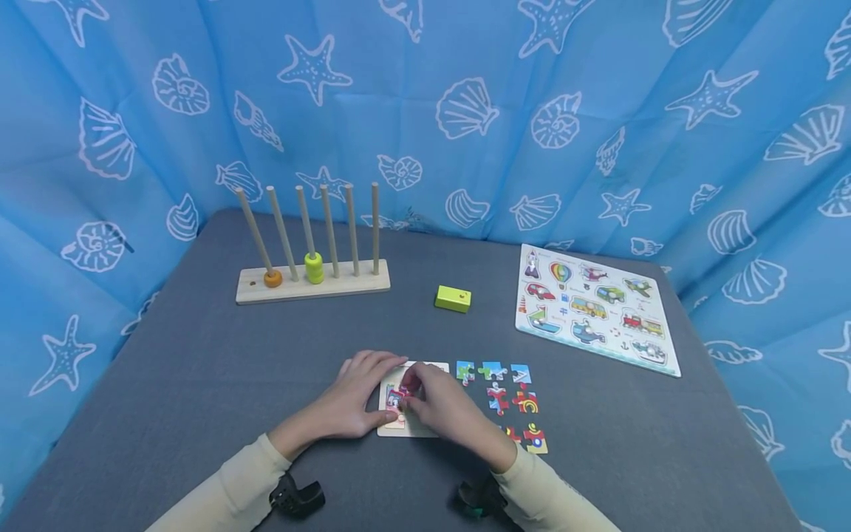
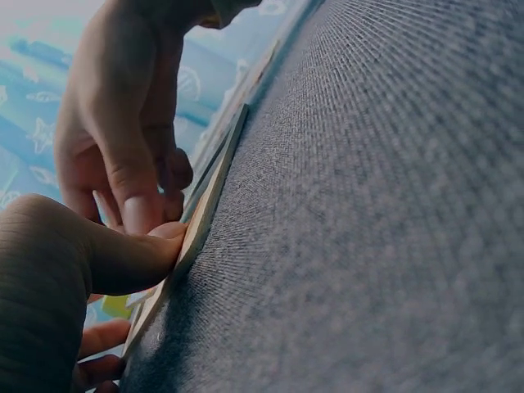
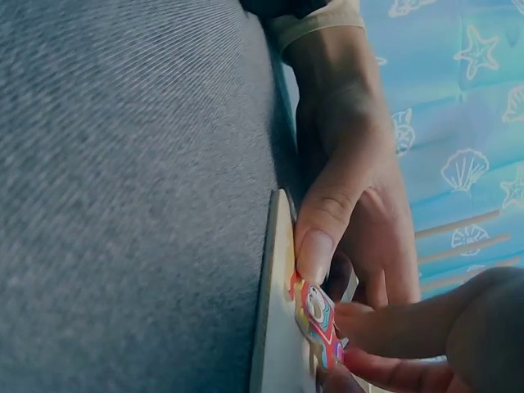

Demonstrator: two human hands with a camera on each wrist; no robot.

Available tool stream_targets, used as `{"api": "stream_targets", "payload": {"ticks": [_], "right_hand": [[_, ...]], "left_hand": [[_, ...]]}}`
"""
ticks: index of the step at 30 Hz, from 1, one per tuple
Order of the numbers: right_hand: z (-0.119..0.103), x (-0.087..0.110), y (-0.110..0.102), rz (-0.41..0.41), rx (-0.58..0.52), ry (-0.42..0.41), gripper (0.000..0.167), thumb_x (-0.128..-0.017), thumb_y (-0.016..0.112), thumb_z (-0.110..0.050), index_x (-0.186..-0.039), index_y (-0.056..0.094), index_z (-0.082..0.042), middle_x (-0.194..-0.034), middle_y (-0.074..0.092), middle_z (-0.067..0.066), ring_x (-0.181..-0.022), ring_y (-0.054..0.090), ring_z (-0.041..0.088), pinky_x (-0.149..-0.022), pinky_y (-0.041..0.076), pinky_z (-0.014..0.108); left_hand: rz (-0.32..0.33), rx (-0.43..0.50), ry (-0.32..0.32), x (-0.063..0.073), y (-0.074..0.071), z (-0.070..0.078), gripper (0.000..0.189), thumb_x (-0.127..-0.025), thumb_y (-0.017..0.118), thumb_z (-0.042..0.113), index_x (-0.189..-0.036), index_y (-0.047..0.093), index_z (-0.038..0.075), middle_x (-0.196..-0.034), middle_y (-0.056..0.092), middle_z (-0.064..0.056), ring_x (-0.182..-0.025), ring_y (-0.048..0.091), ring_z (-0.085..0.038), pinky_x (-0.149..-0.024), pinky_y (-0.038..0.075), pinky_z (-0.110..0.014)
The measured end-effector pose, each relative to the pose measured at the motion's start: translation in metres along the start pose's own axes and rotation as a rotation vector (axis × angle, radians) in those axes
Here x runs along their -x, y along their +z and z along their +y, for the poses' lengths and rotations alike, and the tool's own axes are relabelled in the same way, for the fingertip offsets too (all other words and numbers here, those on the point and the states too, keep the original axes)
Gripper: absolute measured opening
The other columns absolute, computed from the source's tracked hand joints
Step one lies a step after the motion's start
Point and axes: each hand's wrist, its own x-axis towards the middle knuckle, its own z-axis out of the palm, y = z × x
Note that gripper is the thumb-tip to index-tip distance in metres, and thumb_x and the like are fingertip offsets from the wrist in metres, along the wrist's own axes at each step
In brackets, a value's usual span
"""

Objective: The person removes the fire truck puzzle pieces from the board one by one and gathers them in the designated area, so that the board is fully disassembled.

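Observation:
A pale wooden puzzle tray lies flat on the grey table, near the front edge. My left hand holds its left side, with the thumb against the near edge and the fingers over the far corner. My right hand pinches a red and pink puzzle piece and holds it against the tray's face. In the right wrist view the puzzle piece stands tilted on the tray, between my left thumb and my right fingertips.
Several loose jigsaw pieces lie just right of the tray. Farther back stand a wooden peg rack with orange and green rings, a lime block and a vehicle peg puzzle board. A blue seashell curtain surrounds the table.

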Motion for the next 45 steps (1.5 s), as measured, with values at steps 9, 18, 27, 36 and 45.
{"api": "stream_targets", "payload": {"ticks": [9, 18, 27, 36, 45], "right_hand": [[0.003, -0.006, 0.001, 0.066, -0.090, 0.065, 0.006, -0.085, 0.070, -0.006, -0.088, 0.064, -0.007, -0.074, 0.061, -0.003, -0.065, 0.051, 0.007, -0.058, 0.041, 0.020], [0.002, -0.011, 0.001, 0.078, -0.109, 0.081, 0.006, -0.081, 0.070, -0.001, -0.081, 0.065, -0.004, -0.072, 0.065, 0.000, -0.063, 0.052, 0.006, -0.056, 0.041, 0.020], [0.002, -0.012, -0.007, 0.036, -0.175, 0.147, 0.004, -0.085, 0.070, -0.007, -0.081, 0.068, -0.006, -0.070, 0.063, -0.001, -0.058, 0.049, 0.007, -0.050, 0.037, 0.021], [0.022, -0.002, -0.044, 0.003, -0.160, 0.171, 0.005, -0.087, 0.070, -0.017, -0.087, 0.067, -0.014, -0.076, 0.060, -0.004, -0.061, 0.048, 0.011, -0.051, 0.037, 0.023], [0.058, 0.027, -0.070, -0.049, -0.123, 0.191, 0.004, -0.091, 0.066, -0.017, -0.090, 0.066, -0.013, -0.080, 0.061, -0.002, -0.063, 0.050, 0.012, -0.055, 0.042, 0.025]], "left_hand": [[-0.020, 0.014, -0.018, 0.000, -0.001, 0.001, 0.072, -0.084, 0.068, 0.041, -0.147, 0.037, 0.022, -0.144, 0.040, -0.001, -0.133, 0.031, -0.021, -0.103, 0.029, -0.051], [-0.025, 0.016, -0.026, 0.000, -0.001, 0.000, 0.072, -0.085, 0.067, 0.042, -0.148, 0.035, 0.023, -0.144, 0.040, -0.001, -0.134, 0.030, -0.021, -0.104, 0.028, -0.051], [-0.023, 0.030, -0.017, 0.000, -0.002, 0.001, 0.073, -0.085, 0.067, 0.042, -0.147, 0.036, 0.022, -0.143, 0.040, -0.001, -0.133, 0.031, -0.021, -0.102, 0.028, -0.052], [-0.021, 0.042, 0.013, -0.001, -0.003, 0.001, 0.068, -0.085, 0.067, 0.040, -0.146, 0.039, 0.024, -0.143, 0.041, 0.000, -0.131, 0.032, -0.021, -0.101, 0.028, -0.051], [-0.026, 0.062, 0.029, -0.001, -0.003, -0.002, 0.065, -0.086, 0.065, 0.037, -0.145, 0.039, 0.028, -0.143, 0.040, 0.001, -0.131, 0.032, -0.020, -0.102, 0.026, -0.052]]}}
